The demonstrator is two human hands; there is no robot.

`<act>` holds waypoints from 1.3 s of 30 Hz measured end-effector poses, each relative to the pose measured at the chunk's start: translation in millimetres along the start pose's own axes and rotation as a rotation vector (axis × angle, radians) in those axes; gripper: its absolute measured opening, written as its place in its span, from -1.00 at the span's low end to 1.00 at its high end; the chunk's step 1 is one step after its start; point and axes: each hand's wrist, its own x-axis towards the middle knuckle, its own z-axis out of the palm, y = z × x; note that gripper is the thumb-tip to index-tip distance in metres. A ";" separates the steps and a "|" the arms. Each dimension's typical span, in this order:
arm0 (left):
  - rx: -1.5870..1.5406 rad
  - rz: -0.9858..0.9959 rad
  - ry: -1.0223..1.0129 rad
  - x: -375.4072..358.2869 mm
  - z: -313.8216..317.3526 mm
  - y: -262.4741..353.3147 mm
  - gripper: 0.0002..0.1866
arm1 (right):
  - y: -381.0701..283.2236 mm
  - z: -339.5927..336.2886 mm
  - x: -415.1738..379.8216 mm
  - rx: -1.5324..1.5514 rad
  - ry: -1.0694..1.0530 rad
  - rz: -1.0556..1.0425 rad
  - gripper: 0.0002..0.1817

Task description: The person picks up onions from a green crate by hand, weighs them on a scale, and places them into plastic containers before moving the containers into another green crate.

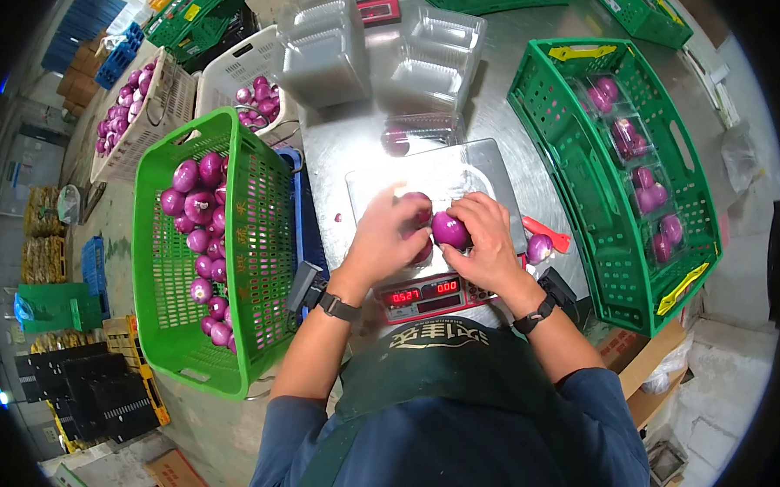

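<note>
On the steel plate of the scale [489, 165], both my hands are over red onions. My right hand [481, 240] has its fingers wrapped round a purple onion [451, 230]. My left hand [385, 237] is slightly blurred, its fingers curved over onions [416, 205] beside it; whether it grips one is unclear. A clear plastic tray appears behind them, partly washed out by glare. Red digits glow on the scale's display [420, 294]. Right of my right hand, a loose onion [539, 248] lies by a red-handled tool [545, 234].
A bright green crate [189, 357] of onions stands at the left, with pale crates [165, 116] behind it. Stacked clear trays [324, 62] are at the back. On the right, a dark green crate [575, 199] holds several packed trays of onions [651, 189].
</note>
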 end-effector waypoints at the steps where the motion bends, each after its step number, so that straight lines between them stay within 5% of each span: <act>1: 0.113 0.034 0.017 -1.1 1.6 3.4 -0.50 | -0.4 0.4 -0.5 -0.007 0.008 -0.010 -0.46; 5: -0.096 -0.072 0.054 -5.0 0.7 17.0 -0.52 | -1.5 -3.8 -2.6 -0.014 0.094 -0.025 -0.50; 9: -0.038 -0.048 0.491 -27.9 -2.3 -1.4 -0.55 | 9.2 -9.3 -1.0 0.061 0.192 0.134 -0.56; 12: -0.426 -0.408 0.585 -54.8 -14.5 -16.2 -0.61 | 18.4 -17.0 10.9 0.233 0.196 0.357 -0.58; 14: -0.742 -0.506 0.674 -69.1 -25.6 -14.7 -0.70 | 37.3 -9.7 18.8 0.212 0.235 0.396 -0.59; 18: -0.878 -0.635 0.798 -101.0 -31.4 -14.6 -0.73 | 63.9 -2.6 44.6 0.349 0.170 0.570 -0.42; 22: -0.960 -0.725 0.756 -126.8 -18.0 -27.5 -0.75 | 58.9 2.2 72.9 0.451 0.141 0.685 -0.30; 28: -1.163 -0.853 0.372 -122.1 -5.4 0.2 -0.63 | 81.9 19.7 100.9 0.643 0.012 0.868 -0.13; 30: -1.294 -0.875 0.268 -117.9 -0.3 7.3 -0.63 | 71.5 15.5 100.7 0.661 0.140 0.817 -0.21; 32: -1.355 -0.829 0.266 -118.8 2.6 10.1 -0.64 | 52.3 -9.0 87.6 0.508 0.051 0.648 -0.42; 35: -1.460 -0.783 0.231 -123.4 0.2 0.1 -0.65 | 32.3 -32.8 32.4 0.060 0.028 0.049 -0.37; 37: -1.516 -0.793 0.249 -119.4 -3.1 1.5 -0.76 | -1.1 -61.9 -0.4 0.017 -0.287 0.116 -0.02; 39: -1.503 -0.827 0.259 -113.8 0.2 3.3 -0.83 | -4.8 -59.9 -25.6 0.174 -0.424 0.266 -0.01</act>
